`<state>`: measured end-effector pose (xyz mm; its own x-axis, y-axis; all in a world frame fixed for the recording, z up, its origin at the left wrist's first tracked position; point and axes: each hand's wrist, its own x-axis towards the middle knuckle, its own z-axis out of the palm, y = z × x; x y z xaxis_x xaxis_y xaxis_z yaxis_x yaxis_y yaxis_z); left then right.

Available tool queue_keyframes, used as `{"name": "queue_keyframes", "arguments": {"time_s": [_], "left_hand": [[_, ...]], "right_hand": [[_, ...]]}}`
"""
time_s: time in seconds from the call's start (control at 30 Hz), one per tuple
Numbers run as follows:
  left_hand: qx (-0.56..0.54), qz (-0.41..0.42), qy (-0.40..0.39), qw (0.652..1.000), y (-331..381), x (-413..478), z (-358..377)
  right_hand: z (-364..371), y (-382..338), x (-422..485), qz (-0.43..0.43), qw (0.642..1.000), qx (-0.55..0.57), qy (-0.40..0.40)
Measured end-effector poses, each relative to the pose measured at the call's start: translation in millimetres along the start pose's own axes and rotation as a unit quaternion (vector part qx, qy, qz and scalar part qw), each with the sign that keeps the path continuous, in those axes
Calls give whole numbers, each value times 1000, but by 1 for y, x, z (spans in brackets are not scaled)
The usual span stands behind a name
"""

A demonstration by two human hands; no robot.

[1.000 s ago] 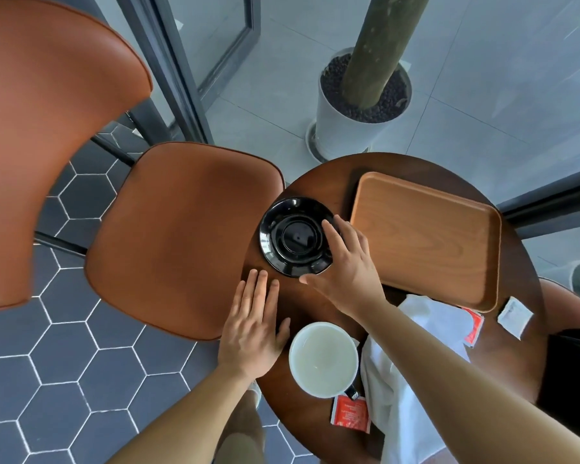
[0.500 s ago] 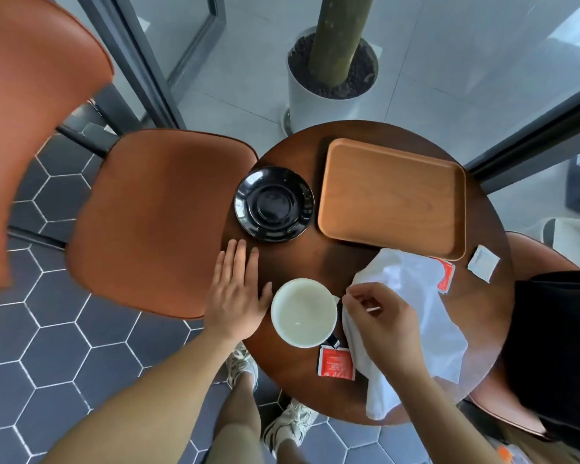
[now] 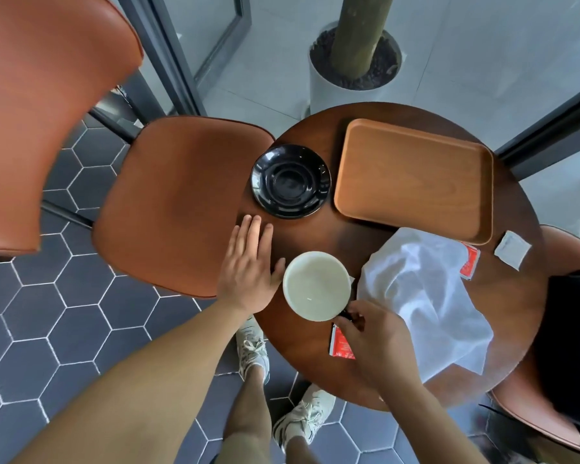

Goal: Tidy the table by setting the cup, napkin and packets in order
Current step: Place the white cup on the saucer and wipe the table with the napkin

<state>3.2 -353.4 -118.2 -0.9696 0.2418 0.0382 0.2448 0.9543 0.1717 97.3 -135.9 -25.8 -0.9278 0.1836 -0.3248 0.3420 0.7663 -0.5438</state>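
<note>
A white-lined cup (image 3: 316,285) with a dark handle stands on the round wooden table (image 3: 335,229). My right hand (image 3: 372,336) pinches that handle at the cup's near right. My left hand (image 3: 250,267) lies flat and open on the table edge, just left of the cup. A crumpled white napkin (image 3: 426,296) lies right of the cup. One red packet (image 3: 340,343) peeks out beside my right hand, another red packet (image 3: 468,262) shows under the napkin's far edge, and a white packet (image 3: 512,250) lies at the right edge.
A black saucer (image 3: 291,180) sits beyond the cup, with a wooden tray (image 3: 412,175) to its right. Brown chairs (image 3: 178,202) crowd the table's left, and another chair (image 3: 529,406) with a dark bag (image 3: 573,346) stands on the right. A potted trunk (image 3: 355,58) stands behind.
My right hand left the saucer, passed over the napkin, and now grips the cup's handle. My left hand stayed flat beside the cup.
</note>
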Motion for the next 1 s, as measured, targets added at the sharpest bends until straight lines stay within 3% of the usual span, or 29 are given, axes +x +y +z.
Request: {"name": "queue_keyframes", "arguments": {"time_s": [0.27, 0.47, 1.0], "left_hand": [[-9, 0, 5, 1000, -1, 1, 2], [7, 5, -2, 1000, -1, 1, -1], [-5, 2, 12, 1000, -1, 1, 1]], "right_hand": [[2, 3, 1, -3, 999, 32, 23], [-10, -12, 7, 13, 989, 127, 78], [-7, -88, 135, -37, 982, 159, 92]]}}
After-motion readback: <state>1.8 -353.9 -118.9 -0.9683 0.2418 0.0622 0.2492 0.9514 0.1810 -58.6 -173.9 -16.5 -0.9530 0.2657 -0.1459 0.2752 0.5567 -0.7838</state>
